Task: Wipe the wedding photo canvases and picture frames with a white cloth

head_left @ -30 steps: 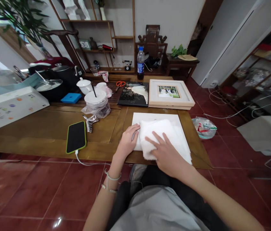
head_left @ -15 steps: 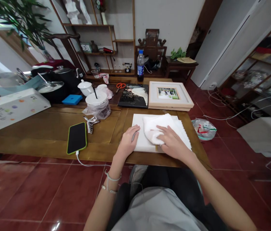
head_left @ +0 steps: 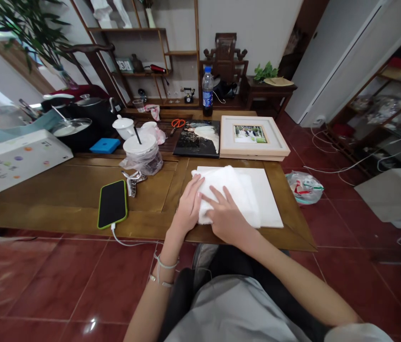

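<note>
A white cloth lies spread over the left and middle part of a flat white board near the table's front edge. My right hand rests on the cloth with its fingers spread. Close beside it, my left hand lies at the board's left edge, fingers stretched out, touching the cloth's edge. The cloth hides much of the board, and what is under it cannot be seen.
Behind the board are a framed photo and a dark picture panel. Orange-handled scissors, a bottle and a lidded cup in plastic stand farther back. A charging phone lies to the left.
My right hand has slid left across the board, bringing the cloth with it. The board's right side is now uncovered. My left hand stays at the left edge, now by the cloth.
</note>
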Tool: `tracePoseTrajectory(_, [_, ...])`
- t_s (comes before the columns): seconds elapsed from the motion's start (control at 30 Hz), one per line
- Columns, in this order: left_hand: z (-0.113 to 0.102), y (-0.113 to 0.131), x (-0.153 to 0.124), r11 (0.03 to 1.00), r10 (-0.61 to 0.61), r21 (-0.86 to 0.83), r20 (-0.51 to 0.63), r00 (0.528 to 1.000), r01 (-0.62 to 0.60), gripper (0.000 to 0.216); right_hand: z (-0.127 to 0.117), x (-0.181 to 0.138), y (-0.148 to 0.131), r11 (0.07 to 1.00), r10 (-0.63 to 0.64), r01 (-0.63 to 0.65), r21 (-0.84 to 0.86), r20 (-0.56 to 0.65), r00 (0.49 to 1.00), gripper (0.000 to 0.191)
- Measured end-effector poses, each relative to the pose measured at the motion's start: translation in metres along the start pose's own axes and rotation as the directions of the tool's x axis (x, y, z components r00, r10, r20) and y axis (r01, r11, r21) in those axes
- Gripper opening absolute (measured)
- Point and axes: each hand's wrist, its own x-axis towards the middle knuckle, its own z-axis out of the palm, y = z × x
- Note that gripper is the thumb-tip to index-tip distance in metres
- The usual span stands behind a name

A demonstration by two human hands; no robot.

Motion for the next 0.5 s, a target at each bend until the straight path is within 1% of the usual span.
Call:
tracePoseTrajectory(0.07, [0.001,-0.001,0.0,1.0,0.004,-0.006,0.007,1.0,-0.004,0.039,-0.008,-0.015,-0.009,0.998,-0.052,0.05,0.036,0.052,0.997,0.029])
tracePoseTrajectory(0.17, [0.003,-0.002,-0.001,1.0,-0.009,-0.004,0.026,1.0,0.009,0.037,-0.026,-0.037,-0.013,0.986,-0.116,0.095,0.14,0.148,0.982,0.029])
tracePoseTrajectory(0.23, [0.005,-0.004,0.0,1.0,-0.022,-0.003,0.044,0.999,0.022,0.035,-0.039,-0.05,-0.009,0.967,-0.152,0.106,0.231,0.193,0.969,0.032])
tracePoseTrajectory(0.3, [0.006,-0.005,0.0,0.999,-0.031,0.01,0.069,0.997,0.031,0.032,-0.051,-0.062,-0.001,0.945,-0.159,0.083,0.315,0.224,0.962,0.034])
tracePoseTrajectory(0.4, [0.008,-0.006,0.0,0.999,-0.031,0.043,0.101,0.994,0.027,0.029,-0.066,-0.079,0.024,0.917,-0.09,-0.013,0.399,0.238,0.967,0.032])
tracePoseTrajectory(0.43, [0.008,-0.007,0.0,0.998,-0.028,0.052,0.107,0.994,0.023,0.028,-0.07,-0.084,0.034,0.905,-0.037,-0.059,0.422,0.216,0.976,0.027])
tracePoseTrajectory(0.5, [0.009,-0.007,-0.001,0.998,-0.02,0.064,0.111,0.994,0.013,0.029,-0.076,-0.092,0.056,0.861,0.132,-0.168,0.479,0.109,0.985,0.014])
